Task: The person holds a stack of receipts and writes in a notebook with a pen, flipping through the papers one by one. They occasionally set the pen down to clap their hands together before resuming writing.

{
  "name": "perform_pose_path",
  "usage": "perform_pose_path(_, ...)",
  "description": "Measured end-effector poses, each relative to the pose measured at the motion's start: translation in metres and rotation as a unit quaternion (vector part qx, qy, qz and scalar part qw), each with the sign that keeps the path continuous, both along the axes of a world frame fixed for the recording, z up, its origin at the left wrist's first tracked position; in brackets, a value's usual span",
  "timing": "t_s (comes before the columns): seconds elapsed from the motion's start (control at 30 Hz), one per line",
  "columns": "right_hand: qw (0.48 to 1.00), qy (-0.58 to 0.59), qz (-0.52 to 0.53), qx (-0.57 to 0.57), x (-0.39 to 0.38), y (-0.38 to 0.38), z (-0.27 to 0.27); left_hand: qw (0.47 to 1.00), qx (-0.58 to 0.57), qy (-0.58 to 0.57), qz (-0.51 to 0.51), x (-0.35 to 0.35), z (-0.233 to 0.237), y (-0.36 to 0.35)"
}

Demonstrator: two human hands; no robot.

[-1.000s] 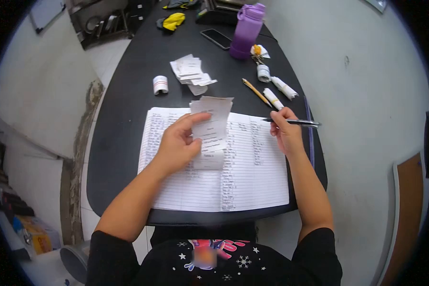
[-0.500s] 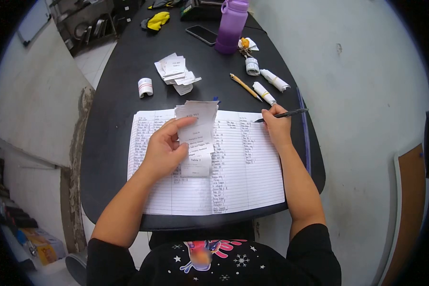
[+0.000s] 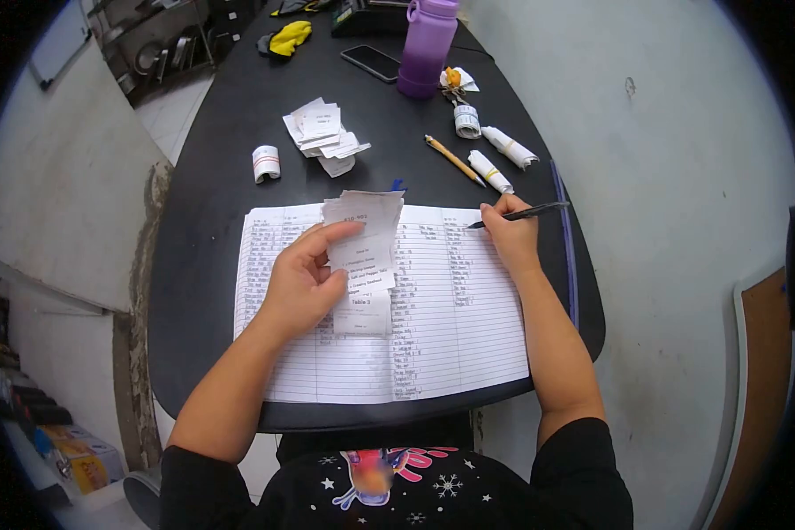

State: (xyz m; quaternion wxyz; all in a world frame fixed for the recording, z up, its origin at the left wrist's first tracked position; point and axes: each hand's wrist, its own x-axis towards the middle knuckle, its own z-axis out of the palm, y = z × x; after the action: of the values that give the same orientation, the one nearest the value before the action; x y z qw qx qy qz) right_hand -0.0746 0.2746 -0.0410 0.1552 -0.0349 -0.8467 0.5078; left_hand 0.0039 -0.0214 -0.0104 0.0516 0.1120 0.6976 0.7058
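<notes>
An open lined notebook (image 3: pixel 459 353) with handwritten columns lies on the black table. Over its middle, my left hand (image 3: pixel 305 278) holds printed paper slips (image 3: pixel 362 256) between thumb and fingers. My right hand (image 3: pixel 512 231) grips a black pen (image 3: pixel 528 213), its tip at the writing near the top of the right page. Beyond the notebook sit a pile of paper slips (image 3: pixel 320 132) and a curled slip (image 3: pixel 266 162). A wooden pen (image 3: pixel 455 161) lies beside a rolled paper (image 3: pixel 490 171), with another roll (image 3: pixel 510 147) behind.
A purple bottle (image 3: pixel 427 49) and a black phone (image 3: pixel 371 63) are at the table's far side. A yellow and grey item (image 3: pixel 289 39) lies at the back left. A paper roll (image 3: pixel 467 122) stands near some keys. A wall (image 3: pixel 662 221) runs along the right.
Both hands keep nearly the same places, still holding the slips and the pen. The pen tip has moved slightly left, and the view has shifted a little.
</notes>
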Motion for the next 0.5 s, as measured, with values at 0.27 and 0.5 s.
perform_pose_path(0.27, 1.000, 0.000, -0.002, -0.002, 0.001, 0.001, 0.002, 1.000, -0.001, 0.006, -0.002, 0.001, -0.001, 0.000)
perform_pose_path(0.5, 0.965, -0.034, 0.059, -0.254, 0.045, 0.004, 0.035, 1.000, 0.013, -0.016, 0.001, 0.003, 0.002, 0.001)
